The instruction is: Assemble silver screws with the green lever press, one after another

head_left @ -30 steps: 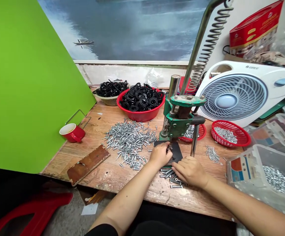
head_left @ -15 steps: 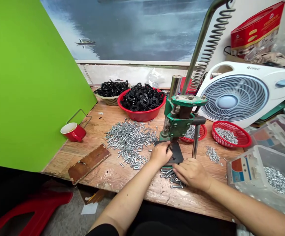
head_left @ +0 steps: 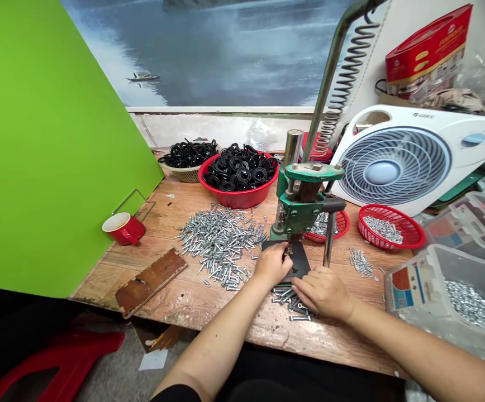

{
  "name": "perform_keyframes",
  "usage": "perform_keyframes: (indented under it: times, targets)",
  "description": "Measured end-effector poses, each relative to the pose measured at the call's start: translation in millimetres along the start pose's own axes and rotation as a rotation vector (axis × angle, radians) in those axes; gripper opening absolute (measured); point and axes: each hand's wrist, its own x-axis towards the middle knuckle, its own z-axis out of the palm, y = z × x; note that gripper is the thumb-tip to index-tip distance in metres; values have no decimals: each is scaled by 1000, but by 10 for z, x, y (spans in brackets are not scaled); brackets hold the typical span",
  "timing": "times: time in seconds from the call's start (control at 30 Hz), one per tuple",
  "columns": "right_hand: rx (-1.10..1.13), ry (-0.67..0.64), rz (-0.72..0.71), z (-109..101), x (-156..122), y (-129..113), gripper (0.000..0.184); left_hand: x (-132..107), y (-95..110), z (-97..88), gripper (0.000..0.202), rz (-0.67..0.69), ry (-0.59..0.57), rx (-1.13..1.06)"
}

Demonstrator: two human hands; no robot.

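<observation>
A green hand press [head_left: 301,206] stands on the wooden bench [head_left: 184,301] with a dark base plate [head_left: 299,259]. My left hand [head_left: 272,263] rests at the base plate's left side, fingers pinched together at the spot under the ram; what they hold is hidden. My right hand [head_left: 324,292] lies curled over a small heap of silver bolts [head_left: 286,296] at the bench's front edge, fingers bent down onto them. A large pile of silver bolts [head_left: 219,240] spreads left of the press.
A red bowl [head_left: 238,196] and a woven basket [head_left: 187,173] of black rings sit behind. Two red mesh baskets [head_left: 393,237] of bolts, a white fan [head_left: 410,156] and clear plastic bins [head_left: 456,296] lie right. A red cup [head_left: 123,228], a wooden board [head_left: 150,279] and a green panel [head_left: 45,139] are left.
Both hands stay at the press base; only the camera view has shifted slightly.
</observation>
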Motion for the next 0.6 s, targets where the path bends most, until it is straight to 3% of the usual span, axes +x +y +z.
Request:
perform_keyframes:
  times: [0.4, 0.6]
  targets:
    - [71, -11, 22, -31, -69, -59, 13, 9, -14, 19, 33, -11, 21, -1]
    - [33, -3, 12, 62, -20, 3, 15, 12, -16, 15, 33, -10, 18, -9]
